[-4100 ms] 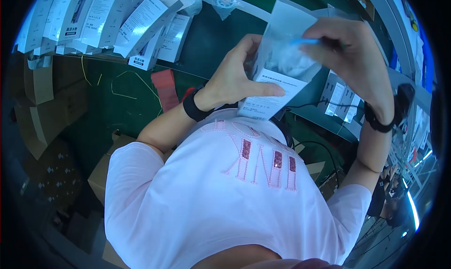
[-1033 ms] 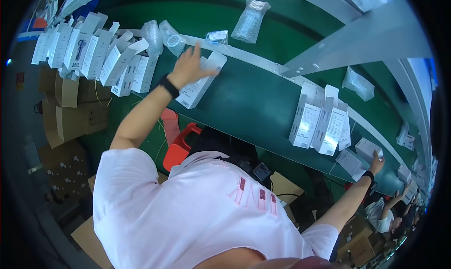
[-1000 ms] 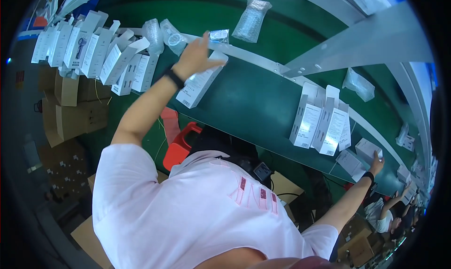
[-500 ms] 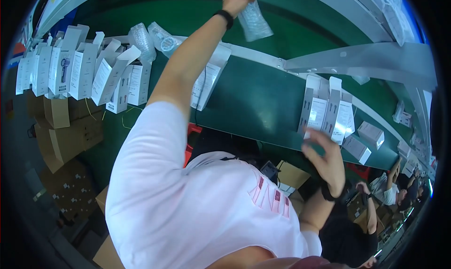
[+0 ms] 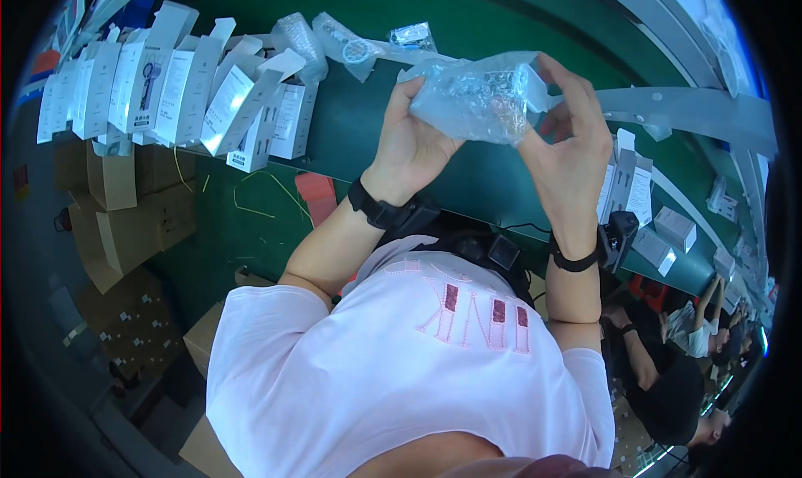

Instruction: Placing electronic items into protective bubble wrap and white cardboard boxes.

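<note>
A clear bubble-wrap bag (image 5: 468,102) with something pale inside is held up between my two hands, over the green bench. My left hand (image 5: 415,144) cups its left end, thumb on the near side and the fingers beneath. At the right end, the fingers and thumb of my right hand (image 5: 572,135) are closed around a white part (image 5: 536,87) at the bag's edge. What exactly lies inside the bag is blurred by the plastic.
White cartons with raised flaps (image 5: 180,89) stand in a row at the left. Bubble-wrapped items (image 5: 342,43) lie behind them. More white cartons (image 5: 622,177) are at the right, beneath a grey metal rail (image 5: 685,110). A person in black (image 5: 660,394) is at the lower right.
My left hand has come back from the far side with the bubble-wrap bag. My right hand, open near the right cartons before, has moved up and left to the bag and taken hold of it.
</note>
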The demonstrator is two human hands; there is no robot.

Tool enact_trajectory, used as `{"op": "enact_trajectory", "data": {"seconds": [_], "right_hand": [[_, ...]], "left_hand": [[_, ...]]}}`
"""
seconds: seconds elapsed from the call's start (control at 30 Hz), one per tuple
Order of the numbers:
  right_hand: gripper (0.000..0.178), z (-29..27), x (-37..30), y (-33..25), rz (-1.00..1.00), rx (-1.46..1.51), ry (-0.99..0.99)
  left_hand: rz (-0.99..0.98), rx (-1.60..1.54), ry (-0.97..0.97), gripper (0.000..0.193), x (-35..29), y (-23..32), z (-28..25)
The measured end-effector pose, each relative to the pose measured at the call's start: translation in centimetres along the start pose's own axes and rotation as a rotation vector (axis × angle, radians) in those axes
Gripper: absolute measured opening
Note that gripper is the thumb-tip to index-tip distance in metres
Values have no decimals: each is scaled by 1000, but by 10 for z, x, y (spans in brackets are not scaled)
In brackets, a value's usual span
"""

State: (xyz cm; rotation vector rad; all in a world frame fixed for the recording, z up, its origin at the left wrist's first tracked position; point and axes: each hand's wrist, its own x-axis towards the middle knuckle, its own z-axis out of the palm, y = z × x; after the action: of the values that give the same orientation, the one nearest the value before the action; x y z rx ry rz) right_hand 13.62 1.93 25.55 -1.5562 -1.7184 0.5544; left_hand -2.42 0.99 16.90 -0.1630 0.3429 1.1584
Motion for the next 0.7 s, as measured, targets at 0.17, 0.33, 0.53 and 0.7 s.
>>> {"op": "enact_trajectory", "data": {"seconds": [0.17, 0.33, 0.53, 0.7], "right_hand": [[46, 25, 4, -12, -233, 66, -12], [42, 37, 1, -48, -90, 229, -121], [42, 62, 6, -52, -210, 46, 7], [41, 71, 11, -48, -259, 22, 18]], "left_hand": [[45, 95, -19, 49, -24, 7, -7], [-324, -260, 18, 56, -42, -15, -9], [-717, -692, -82, 58, -49, -13, -16], [-708, -736, -92, 56, -48, -10, -17]]}}
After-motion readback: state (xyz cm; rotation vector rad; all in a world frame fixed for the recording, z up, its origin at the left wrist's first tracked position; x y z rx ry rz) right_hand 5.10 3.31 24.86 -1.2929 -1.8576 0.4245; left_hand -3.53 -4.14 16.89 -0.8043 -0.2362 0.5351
